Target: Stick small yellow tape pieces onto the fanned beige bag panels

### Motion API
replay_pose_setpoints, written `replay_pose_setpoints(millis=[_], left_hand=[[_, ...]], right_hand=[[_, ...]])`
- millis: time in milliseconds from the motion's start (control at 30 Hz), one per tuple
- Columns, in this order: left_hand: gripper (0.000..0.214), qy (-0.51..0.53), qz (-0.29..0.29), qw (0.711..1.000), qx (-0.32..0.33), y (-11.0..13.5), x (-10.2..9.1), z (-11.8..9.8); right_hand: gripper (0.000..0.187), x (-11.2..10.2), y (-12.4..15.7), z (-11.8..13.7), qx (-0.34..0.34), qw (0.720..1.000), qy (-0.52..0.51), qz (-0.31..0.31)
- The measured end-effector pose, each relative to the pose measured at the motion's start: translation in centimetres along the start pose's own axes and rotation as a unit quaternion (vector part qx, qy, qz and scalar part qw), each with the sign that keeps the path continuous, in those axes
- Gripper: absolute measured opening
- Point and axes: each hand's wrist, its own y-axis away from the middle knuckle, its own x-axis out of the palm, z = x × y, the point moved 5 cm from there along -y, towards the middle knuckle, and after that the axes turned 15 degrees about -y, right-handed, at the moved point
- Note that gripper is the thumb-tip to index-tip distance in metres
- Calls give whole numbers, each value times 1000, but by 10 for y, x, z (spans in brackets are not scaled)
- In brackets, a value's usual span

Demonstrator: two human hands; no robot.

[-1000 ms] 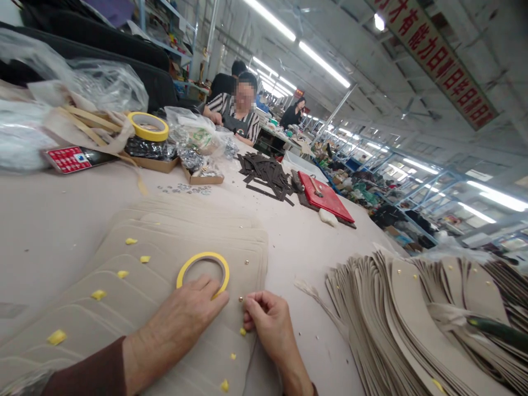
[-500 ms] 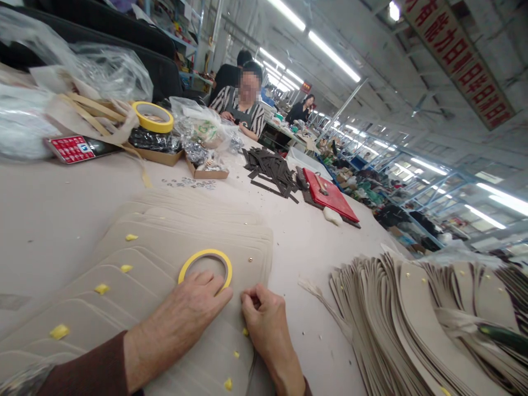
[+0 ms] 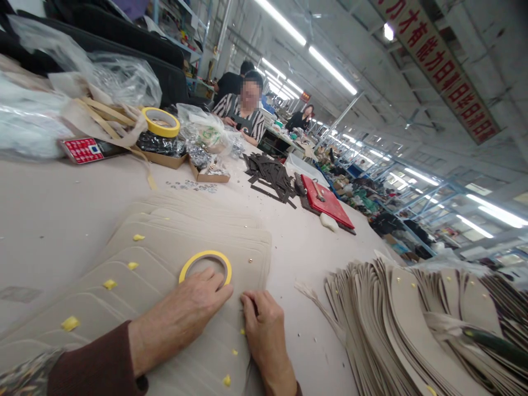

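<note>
My left hand (image 3: 187, 308) is closed on a roll of yellow tape (image 3: 205, 256), its fingers reaching into the ring. The roll lies over a fanned stack of beige panels (image 3: 165, 275). To its right, my right hand (image 3: 264, 322) has thumb and fingertips pinched together at the panels' right side; whatever sits between them is too small to make out. Small yellow tape pieces (image 3: 109, 284) dot the panels' left parts, and a few more show below my right hand. A small metal rivet (image 3: 250, 260) is set in the upper panel.
Bundled beige strips (image 3: 371, 319) stand at right. Farther back lie dark strips (image 3: 270, 173), a red board (image 3: 328, 203) with a hammer on it, and a small open box (image 3: 208, 175). Another tape roll (image 3: 160, 122) and a calculator (image 3: 82, 149) are at left. A co-worker (image 3: 243, 110) sits across the table.
The view has shifted slightly, so the background sits a little differently. Both hands stay almost in the same place, with the tape roll still under my left hand.
</note>
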Motion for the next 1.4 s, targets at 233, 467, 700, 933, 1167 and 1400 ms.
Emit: replay_pose_setpoints(millis=[233, 467, 700, 933, 1167, 1400], left_hand=[[32, 10, -47, 999, 7, 4, -7, 6], [26, 85, -150, 984, 52, 6, -22, 4], [53, 98, -205, 972, 61, 9, -13, 0], [34, 89, -215, 971, 57, 10, -17, -5], [26, 94, -119, 988, 7, 6, -11, -2], [29, 55, -196, 979, 25, 11, -12, -8]], right_hand=[[18, -3, -9, 7, 99, 992, -18, 75], [17, -22, -4, 24, 91, 982, -161, 36], [19, -24, -7, 56, -86, 976, -200, 8], [20, -14, -2, 54, -161, 982, -99, -17], [20, -11, 0, 53, -159, 981, -82, -77], [15, 5, -7, 24, 274, 882, -382, -34]])
